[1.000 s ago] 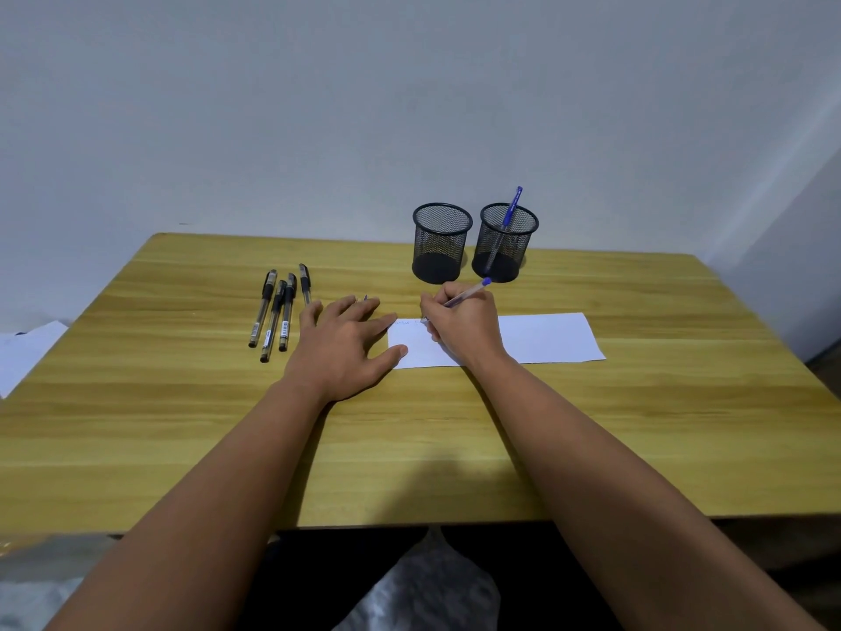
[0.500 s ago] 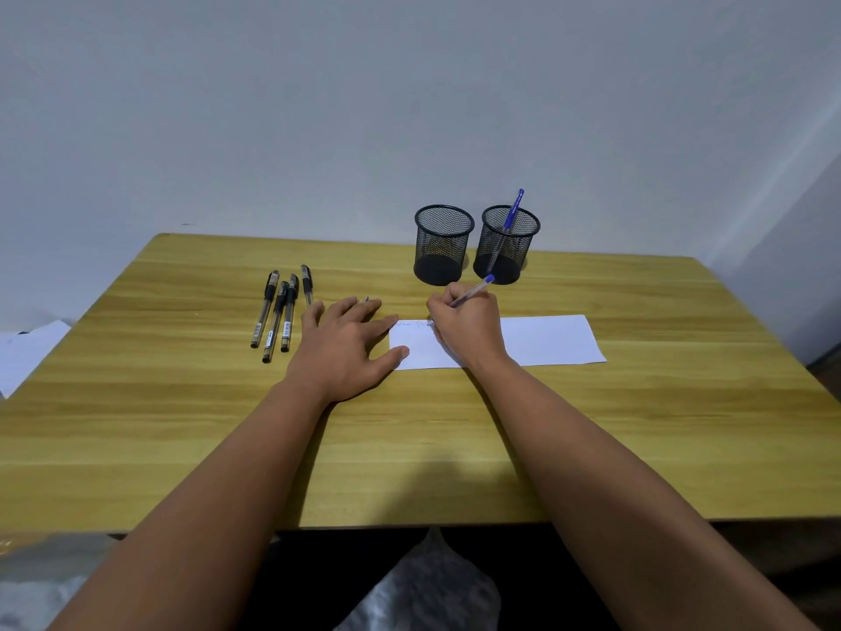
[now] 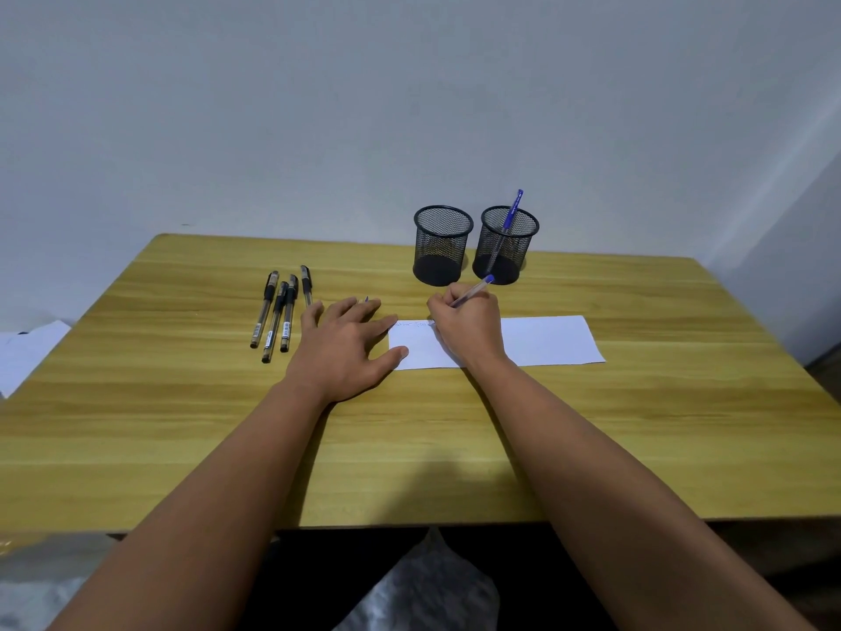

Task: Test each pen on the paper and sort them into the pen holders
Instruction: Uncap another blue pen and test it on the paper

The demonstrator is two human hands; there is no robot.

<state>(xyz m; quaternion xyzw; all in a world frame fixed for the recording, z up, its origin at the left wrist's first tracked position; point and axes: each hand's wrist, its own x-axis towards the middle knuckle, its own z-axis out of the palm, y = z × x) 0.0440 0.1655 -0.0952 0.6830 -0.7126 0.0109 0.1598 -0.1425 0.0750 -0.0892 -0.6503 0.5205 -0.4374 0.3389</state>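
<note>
A white paper [image 3: 546,341] lies on the wooden table [image 3: 182,403] with faint blue marks near its top left corner. My right hand [image 3: 468,327] grips a clear pen with a blue cap [image 3: 475,289], its tip down on the paper. My left hand [image 3: 346,343] lies flat with spread fingers, thumb and index finger touching the paper's left edge. Two black mesh pen holders stand at the back: the left holder [image 3: 441,243] holds nothing I can see, and the right holder [image 3: 506,243] holds a blue pen [image 3: 512,216]. Several black pens [image 3: 282,311] lie left of my left hand.
A small blue-tipped thing [image 3: 366,299] peeks out beyond my left fingers. White sheets [image 3: 27,352] lie off the table's left side. A grey wall rises right behind the holders.
My right hand has shifted slightly to the right along the paper's top edge while writing, leaving faint blue marks. The left hand has stayed in place.
</note>
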